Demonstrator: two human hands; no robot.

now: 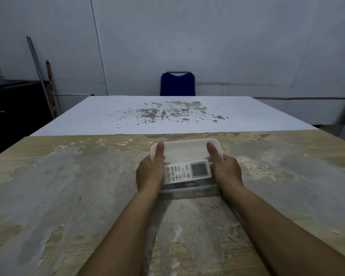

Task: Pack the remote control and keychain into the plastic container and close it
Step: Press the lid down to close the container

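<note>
Remote control [188, 171], white with grey buttons and a small screen, lies inside the clear rectangular plastic container [187, 189] on the worn, peeling tabletop [68, 186]. Above the container, both hands grip the translucent rounded lid [185, 149], left hand [149, 173] and right hand [226, 172] clasping opposite ends, thumbs on top.

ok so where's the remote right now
In the head view the remote lies inside the plastic container at the table's near centre, between the left hand and right hand.
</note>
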